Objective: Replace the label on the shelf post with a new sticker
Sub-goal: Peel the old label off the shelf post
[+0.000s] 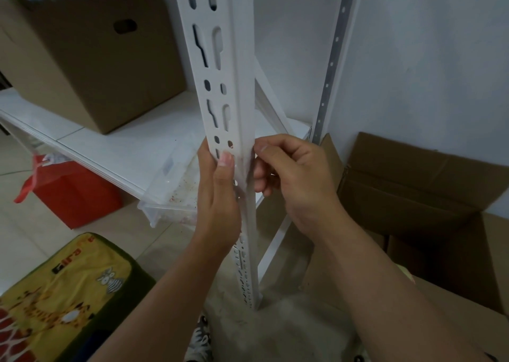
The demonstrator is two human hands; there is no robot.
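1. Head view: I see the white shelf post [220, 67] running from 12 o'clock down to just below the centre of the frame, its front face punched with slots and round holes.
2. My left hand [217, 204] wraps the post from its 9 o'clock side, with the thumb [225, 166] pressed flat on the front face and the fingers curled behind it, so it is grasping the post.
3. My right hand [292, 174] sits at the post's 3 o'clock side, fingers curled in, and the fingertips pinch at the post's corner edge.
4. Between the two hands, at the centre of the frame, a faint pinkish smudge of label [243, 159] shows on the post; I cannot tell whether it is a sticker or only residue.
5. A brown cardboard box [91, 64] stands on the white shelf [132, 144] at 10 o'clock.
6. Under the shelf, at 9 o'clock, sits a red bag [74, 193], and just beside the left hand a clear plastic bin [170, 196].
7. An open cardboard box [429, 196] lies at 3 o'clock, near the wall.
8. A yellow printed cushion [68, 295] fills the 7 o'clock corner.
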